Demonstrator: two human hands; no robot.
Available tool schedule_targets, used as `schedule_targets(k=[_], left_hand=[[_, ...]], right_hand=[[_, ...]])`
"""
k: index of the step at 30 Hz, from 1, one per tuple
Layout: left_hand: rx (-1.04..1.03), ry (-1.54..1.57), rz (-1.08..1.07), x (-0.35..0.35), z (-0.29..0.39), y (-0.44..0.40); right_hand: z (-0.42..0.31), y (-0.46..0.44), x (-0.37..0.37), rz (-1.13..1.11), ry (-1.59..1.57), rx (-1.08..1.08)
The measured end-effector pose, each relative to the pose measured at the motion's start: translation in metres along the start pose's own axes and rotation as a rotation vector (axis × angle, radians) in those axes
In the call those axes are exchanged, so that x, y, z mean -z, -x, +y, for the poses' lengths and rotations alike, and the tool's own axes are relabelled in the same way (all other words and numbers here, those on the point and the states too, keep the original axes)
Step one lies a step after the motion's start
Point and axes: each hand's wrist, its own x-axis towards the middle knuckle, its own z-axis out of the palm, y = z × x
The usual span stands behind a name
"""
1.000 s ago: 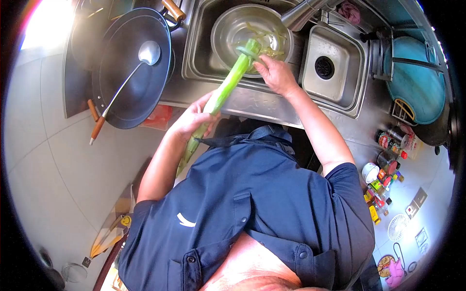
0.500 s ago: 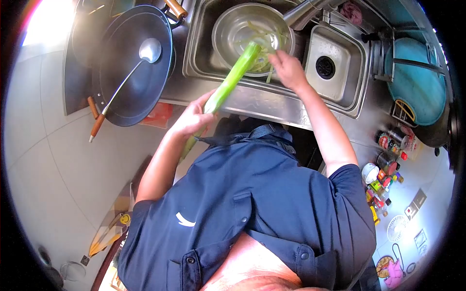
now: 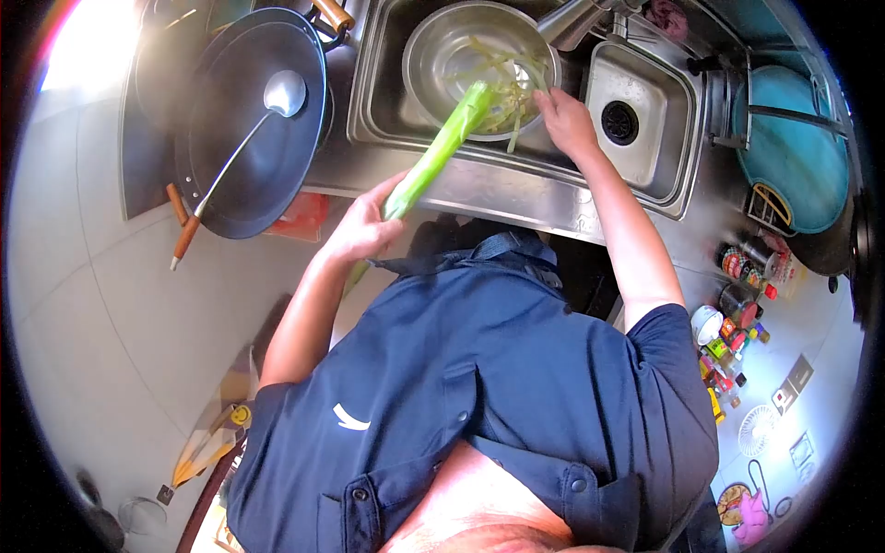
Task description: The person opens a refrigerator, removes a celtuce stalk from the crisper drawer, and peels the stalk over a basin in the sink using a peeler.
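Note:
My left hand (image 3: 369,226) is wrapped round a long, pale-green celtuce stem (image 3: 438,152). The stem slants up to the right, its upper end above a steel bowl (image 3: 424,32) in the large sink basin. Its lower end passes behind my hand toward my apron. My right hand (image 3: 570,126) is at the bowl's right rim, fingers pinched together on what looks like a thin strip of peel (image 3: 536,76). More green peelings (image 3: 502,115) lie inside the bowl, and one strip hangs over its front rim.
Left of the sink, a dark wok (image 3: 253,166) holds a ladle (image 3: 284,94) with a wooden handle. A smaller basin (image 3: 631,78) with a black drain adjoins on the right. Beyond it are a turquoise basin (image 3: 793,157) and several seasoning bottles (image 3: 724,355).
My right hand has moved right, away from the stem's upper end to the bowl's rim. My left hand and the stem have shifted only slightly.

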Motion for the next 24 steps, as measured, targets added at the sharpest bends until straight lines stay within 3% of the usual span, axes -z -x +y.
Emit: schedule_targets(k=[4,5,7,10,15,18,20,24], left_hand=[[0.035,-0.079,0.048,-0.003,0.002,-0.006],[0.033,-0.079,0.044,-0.005,0.002,-0.008],[-0.067,-0.217,0.106,-0.008,0.003,-0.008],[-0.234,-0.380,0.152,-0.007,0.001,-0.008],[-0.232,-0.440,0.163,-0.004,-0.009,-0.006],[-0.216,-0.439,0.197,-0.009,0.000,-0.001],[-0.158,-0.440,0.212,-0.012,0.005,-0.004],[-0.248,-0.618,0.303,-0.014,0.004,-0.008]], right_hand=[[-0.027,0.020,-0.015,-0.039,-0.137,0.141],[-0.058,0.034,0.002,-0.170,-0.212,0.114],[-0.065,0.034,-0.005,-0.213,-0.045,0.212],[-0.069,0.032,0.001,-0.268,-0.075,0.148],[-0.001,-0.003,-0.022,-0.093,0.045,-0.063],[-0.011,0.006,-0.007,0.041,-0.061,-0.013],[-0.026,0.014,-0.007,0.017,-0.090,0.050],[-0.066,0.033,-0.008,-0.084,-0.091,0.180]])
